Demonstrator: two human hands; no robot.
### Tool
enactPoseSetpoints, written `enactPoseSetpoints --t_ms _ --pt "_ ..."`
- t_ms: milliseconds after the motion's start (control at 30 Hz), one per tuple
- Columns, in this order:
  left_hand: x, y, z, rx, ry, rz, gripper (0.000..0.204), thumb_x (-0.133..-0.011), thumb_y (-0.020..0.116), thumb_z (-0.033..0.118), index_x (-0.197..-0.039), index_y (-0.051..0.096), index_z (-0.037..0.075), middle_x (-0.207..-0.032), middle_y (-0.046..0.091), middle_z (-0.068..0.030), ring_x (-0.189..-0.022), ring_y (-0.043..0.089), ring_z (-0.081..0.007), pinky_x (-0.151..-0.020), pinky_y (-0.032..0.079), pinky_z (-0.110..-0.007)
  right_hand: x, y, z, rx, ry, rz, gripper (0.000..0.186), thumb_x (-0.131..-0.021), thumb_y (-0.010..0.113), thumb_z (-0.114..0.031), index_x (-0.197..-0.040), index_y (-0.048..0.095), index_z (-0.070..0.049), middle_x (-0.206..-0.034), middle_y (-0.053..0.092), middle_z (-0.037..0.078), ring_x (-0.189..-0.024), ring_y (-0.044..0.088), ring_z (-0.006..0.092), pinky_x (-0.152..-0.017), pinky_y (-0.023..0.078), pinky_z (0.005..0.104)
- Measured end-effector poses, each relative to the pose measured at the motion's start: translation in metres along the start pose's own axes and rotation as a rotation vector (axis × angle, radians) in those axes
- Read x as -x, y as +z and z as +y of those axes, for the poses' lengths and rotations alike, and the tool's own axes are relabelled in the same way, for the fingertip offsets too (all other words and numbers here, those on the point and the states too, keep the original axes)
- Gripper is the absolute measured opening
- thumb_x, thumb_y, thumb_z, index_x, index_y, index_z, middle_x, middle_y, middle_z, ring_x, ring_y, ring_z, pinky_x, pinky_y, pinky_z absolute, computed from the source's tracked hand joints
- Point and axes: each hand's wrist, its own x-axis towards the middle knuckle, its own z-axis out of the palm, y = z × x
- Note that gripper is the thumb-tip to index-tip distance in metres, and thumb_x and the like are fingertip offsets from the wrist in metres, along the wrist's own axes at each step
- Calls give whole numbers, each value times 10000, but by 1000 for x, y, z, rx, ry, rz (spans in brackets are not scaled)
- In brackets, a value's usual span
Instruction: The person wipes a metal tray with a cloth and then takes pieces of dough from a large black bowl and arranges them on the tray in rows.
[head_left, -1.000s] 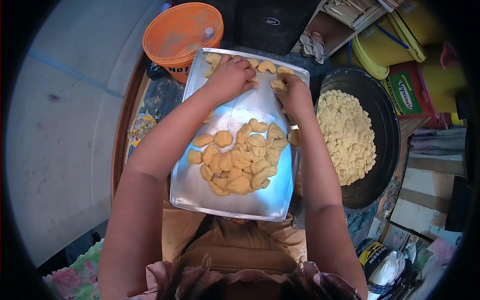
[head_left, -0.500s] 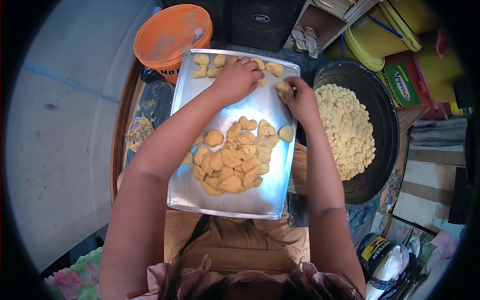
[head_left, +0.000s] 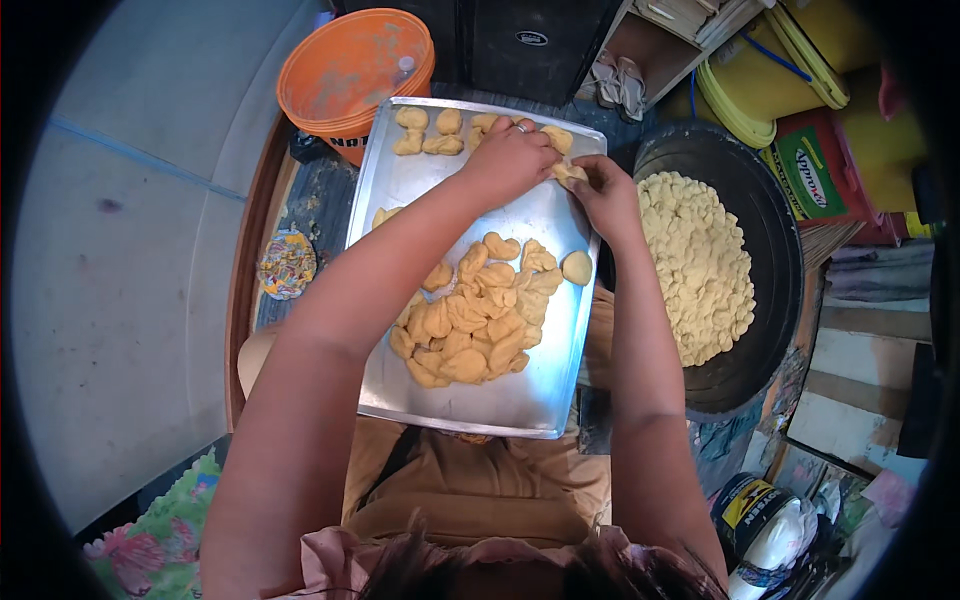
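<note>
Right hand (head_left: 607, 195): thumb and fingertips pinched together on a small piece of dough (head_left: 570, 174), the gap between them no wider than the piece itself, over the far right part of the tray. Left hand (head_left: 512, 162): palm down, fingers close together and bent over the far row, tips beside the pinched piece; cannot tell whether they grip or only touch, the undersides being hidden.

Tray (head_left: 400, 395): shiny metal, rectangular, low raised rim; bright bluish glare on the bare surface; near edge over brown cloth (head_left: 470, 480).

Tub (head_left: 770, 270): black, round, deep-walled, dull finish, right of the tray; holds a large mound (head_left: 695, 270) of pale yellow dough, lumpy, made up of many small rounded bits pressed close.

Bucket (head_left: 355, 75): orange plastic, round, beyond the tray's far left corner; inner wall smeared with pale residue.

Dough pile (head_left: 470, 330): deeper yellow, soft, matte; flattened, folded and overlapping pieces heaped on the near half of the tray.

Pad (head_left: 287, 264): round, multicoloured, crinkled, left of the tray.

Far row (head_left: 443, 145): smooth, plump dough pieces, rounded or curved, along the tray's far edge, some partly covered by the left hand.

Lone disc (head_left: 577, 268): one smooth round of dough near the tray's right rim, apart from the pile.
</note>
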Motion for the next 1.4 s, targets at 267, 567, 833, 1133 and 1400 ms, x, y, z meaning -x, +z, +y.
enactPoseSetpoints --t_ms 267,567,833,1133,1400 --pt "-9 16 -1 -88 -61 51 126 -798 599 197 -862 697 150 -899 643 -26 -982 566 -205 -868 348 -391 22 -30 -12 -465 140 252 253 -817 599 27 -1065 584 -19 -947 631 97 -815 604 135 -711 498 245" --pt "4 -4 8 -134 46 -18 263 -781 616 142 -1039 665 131 -1009 631 -27 -1008 558 -208 -895 350 -390 17 -9 -9 265 -124 111 247 -782 634 -25 -1025 673 -44 -889 608 139 -746 613 249 -699 497 333" --pt "88 -88 -6 38 -215 0 220 -808 613 170 -1005 658 82 -1026 624 -74 -1013 556 -268 -918 341 -417 -45 -6 -11 370 -258 34 302 -800 675 -107 -1099 655 -66 -987 612 133 -864 627 235 -759 491 331" --pt "167 -129 1 171 -408 -165 268 -813 658 201 -1045 643 68 -1051 606 -109 -1012 554 -299 -890 385 -410 -57 14 -27 424 -28 10 215 -805 687 -203 -959 680 -53 -1037 636 151 -874 647 311 -779 503 387" --pt "160 -113 -5 357 -531 -134 436 -761 711 110 -1178 591 66 -1137 560 -142 -1013 565 -336 -884 456 -406 -12 3 -29 489 -219 -44 318 -744 745 -206 -1006 646 -56 -1004 623 137 -936 614 329 -811 489 407"
